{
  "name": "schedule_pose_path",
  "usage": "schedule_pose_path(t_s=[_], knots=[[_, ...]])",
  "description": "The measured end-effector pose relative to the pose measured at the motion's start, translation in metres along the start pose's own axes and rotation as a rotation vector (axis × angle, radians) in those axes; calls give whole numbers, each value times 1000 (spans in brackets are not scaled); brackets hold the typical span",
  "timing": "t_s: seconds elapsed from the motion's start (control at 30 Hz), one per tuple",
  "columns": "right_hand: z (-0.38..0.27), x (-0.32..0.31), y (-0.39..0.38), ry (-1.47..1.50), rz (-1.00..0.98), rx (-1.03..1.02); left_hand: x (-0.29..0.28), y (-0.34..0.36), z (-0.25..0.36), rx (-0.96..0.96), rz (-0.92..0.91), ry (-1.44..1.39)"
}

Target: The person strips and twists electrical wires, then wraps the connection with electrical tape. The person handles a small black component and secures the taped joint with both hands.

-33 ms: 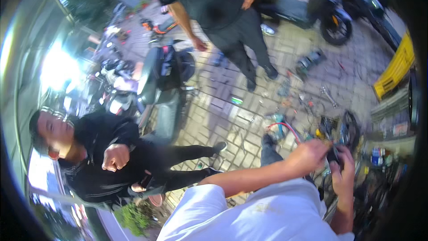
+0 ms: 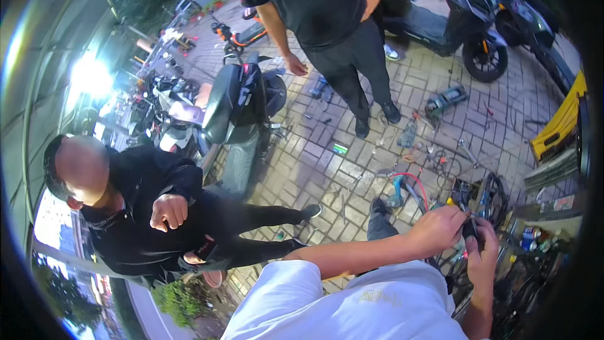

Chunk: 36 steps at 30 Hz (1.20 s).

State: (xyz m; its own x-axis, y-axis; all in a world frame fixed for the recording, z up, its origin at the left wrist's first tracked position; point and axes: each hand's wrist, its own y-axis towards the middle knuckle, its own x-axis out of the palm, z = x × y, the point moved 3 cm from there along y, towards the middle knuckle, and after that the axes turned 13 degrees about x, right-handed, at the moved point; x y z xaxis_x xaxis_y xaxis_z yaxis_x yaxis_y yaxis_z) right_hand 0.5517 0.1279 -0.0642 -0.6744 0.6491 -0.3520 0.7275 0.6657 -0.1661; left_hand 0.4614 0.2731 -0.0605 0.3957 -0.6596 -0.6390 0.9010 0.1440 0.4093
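In front of my white shirt, toward the lower right, my two hands are close together. My right hand is closed round a small dark object, whose kind I cannot make out. My left hand pinches at the upper end of it, fingers pressed together. What lies between those fingertips is too small to name. Just beyond the left hand, a thin red cable curves over the paving beside a teal tool.
On the brick paving lie a wrench, a green-grey machine and scattered small parts. A person in black stands at left, another ahead. Parked scooters and a yellow panel flank the area.
The whole view has shifted a little and become sharper. The person at left has tipped their head downward. My hands stay together at the dark object.
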Motion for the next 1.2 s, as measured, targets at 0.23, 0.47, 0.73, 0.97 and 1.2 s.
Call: schedule_pose_path(t_s=[0.23,0.47,0.73,0.97,1.2], knots=[[-15,0,0,268,-245,108,-19,3,-6,-286,-98,-260],[-3,6,-2,687,-381,194,-33,7,-11,-274,-132,-460],[46,50,6,820,-496,457,-50,11,-9,-392,-42,-583],[45,70,12,1059,-374,190,-52,8,8,-622,63,-729],[27,50,9,895,-415,11,-48,6,-2,-656,4,-871]])
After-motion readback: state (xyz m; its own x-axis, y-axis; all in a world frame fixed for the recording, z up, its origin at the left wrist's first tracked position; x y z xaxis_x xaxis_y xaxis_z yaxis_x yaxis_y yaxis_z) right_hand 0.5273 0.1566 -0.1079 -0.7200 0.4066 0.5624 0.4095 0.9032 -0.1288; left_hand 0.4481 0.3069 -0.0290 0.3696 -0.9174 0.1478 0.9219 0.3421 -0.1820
